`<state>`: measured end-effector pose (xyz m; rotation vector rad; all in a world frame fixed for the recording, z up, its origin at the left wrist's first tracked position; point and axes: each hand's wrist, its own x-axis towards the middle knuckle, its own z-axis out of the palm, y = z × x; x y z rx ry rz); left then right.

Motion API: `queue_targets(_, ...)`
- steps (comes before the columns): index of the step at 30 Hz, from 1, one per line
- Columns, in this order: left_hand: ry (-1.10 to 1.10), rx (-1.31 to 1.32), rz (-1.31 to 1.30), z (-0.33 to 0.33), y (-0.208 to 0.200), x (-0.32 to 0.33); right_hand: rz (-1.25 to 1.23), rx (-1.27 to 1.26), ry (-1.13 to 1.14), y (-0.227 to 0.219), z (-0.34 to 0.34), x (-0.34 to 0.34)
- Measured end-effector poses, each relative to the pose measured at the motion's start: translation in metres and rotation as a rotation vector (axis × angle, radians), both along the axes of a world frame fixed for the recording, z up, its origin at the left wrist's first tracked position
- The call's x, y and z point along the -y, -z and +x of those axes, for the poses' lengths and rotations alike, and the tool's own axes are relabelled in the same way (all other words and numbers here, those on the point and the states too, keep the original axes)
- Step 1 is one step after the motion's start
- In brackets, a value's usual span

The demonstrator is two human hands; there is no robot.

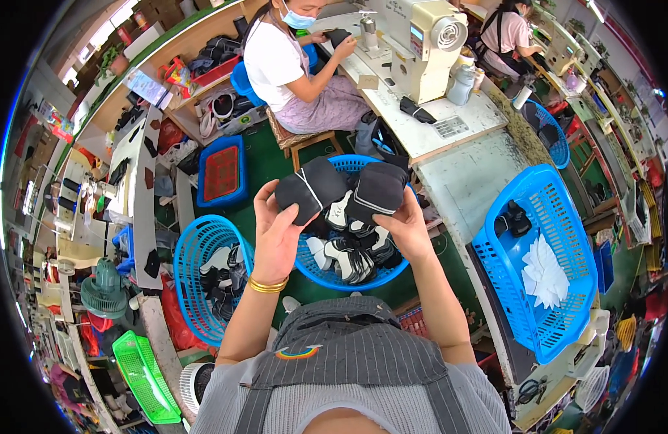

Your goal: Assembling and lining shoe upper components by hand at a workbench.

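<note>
Head view: right there over the blue basket [321, 281], two black bundles hang in two hands. The left bundle [294, 189] lies with its long axis slanting up to the right, rounded and smooth, one white band [308, 188] across it. The right bundle [381, 181] is blockier, bands low on its near face; its long axis I cannot tell. Left hand [274, 244] and right hand [410, 230] each curl partway, thumb against a bundle's near edge, gripping it.

Green floor [258, 160] among crowded workbenches [136, 160].
A pale worktable [457, 181] stretches along the right, a wooden stool [284, 132] beside its far end; green-edged wooden shelving [207, 30] runs across the upper left; a tube light [596, 11] shines upper right.
</note>
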<state>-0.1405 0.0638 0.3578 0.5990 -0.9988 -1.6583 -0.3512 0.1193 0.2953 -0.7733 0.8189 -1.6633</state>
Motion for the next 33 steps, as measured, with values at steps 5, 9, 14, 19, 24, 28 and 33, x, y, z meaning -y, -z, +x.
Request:
queue_targets(5,-0.021,0.048,-0.091,0.001,0.007,-0.001,-0.126,-0.192,0.106,0.004,0.0,0.0)
queue_targets(9,-0.01,0.089,-0.124,0.001,0.01,-0.001,-0.17,-0.225,0.106,0.007,0.0,0.002)
queue_targets(14,-0.051,0.174,-0.157,0.003,0.006,-0.006,-0.199,-0.334,0.203,0.015,0.0,0.0)
queue_targets(19,-0.265,0.381,-0.508,0.006,0.029,-0.003,-0.28,-0.645,0.358,0.011,0.0,-0.006)
queue_targets(24,-0.521,0.665,-0.884,0.01,0.029,-0.007,-0.227,-0.842,0.516,0.013,0.002,-0.008)
queue_targets(28,-0.607,0.78,-1.066,0.013,0.031,-0.01,-0.276,-0.955,0.57,0.013,-0.002,-0.008)
queue_targets(33,-0.574,0.848,-1.241,0.019,0.041,-0.008,-0.254,-1.052,0.559,0.015,-0.007,-0.013)
